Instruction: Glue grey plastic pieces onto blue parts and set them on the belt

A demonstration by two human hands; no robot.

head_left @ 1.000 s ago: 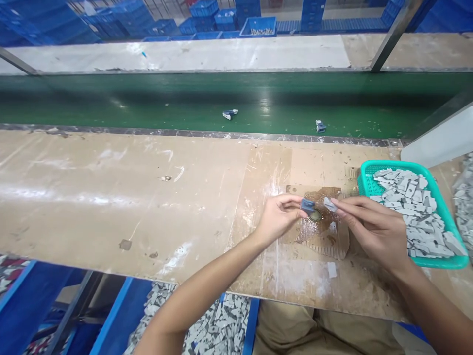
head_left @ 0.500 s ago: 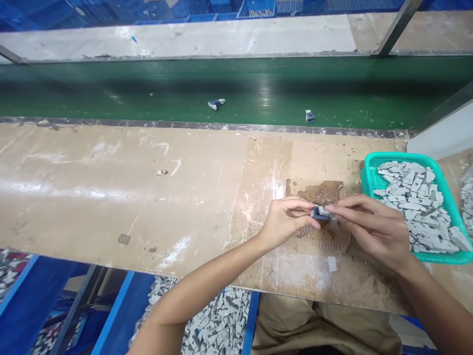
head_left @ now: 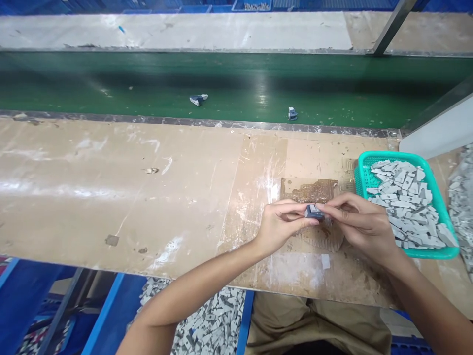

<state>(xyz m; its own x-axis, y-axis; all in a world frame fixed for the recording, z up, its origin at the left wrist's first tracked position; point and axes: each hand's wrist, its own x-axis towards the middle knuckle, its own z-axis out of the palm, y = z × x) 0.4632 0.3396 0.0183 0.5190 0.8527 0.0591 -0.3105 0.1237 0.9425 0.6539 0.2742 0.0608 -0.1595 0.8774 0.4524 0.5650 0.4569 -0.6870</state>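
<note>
Fingertips hide most of the small blue-grey part (head_left: 313,212); its shape is unclear.

Both forearms are bare from elbow to wrist — no sleeves, watch, bands or gloves show. The left hand (head_left: 281,224) and right hand (head_left: 364,224) wear no rings, and the fingers (head_left: 291,204) have short, plain nails. Below the fingers — khaki-tan cloth trousers (head_left: 318,320) with soft creases.
</note>
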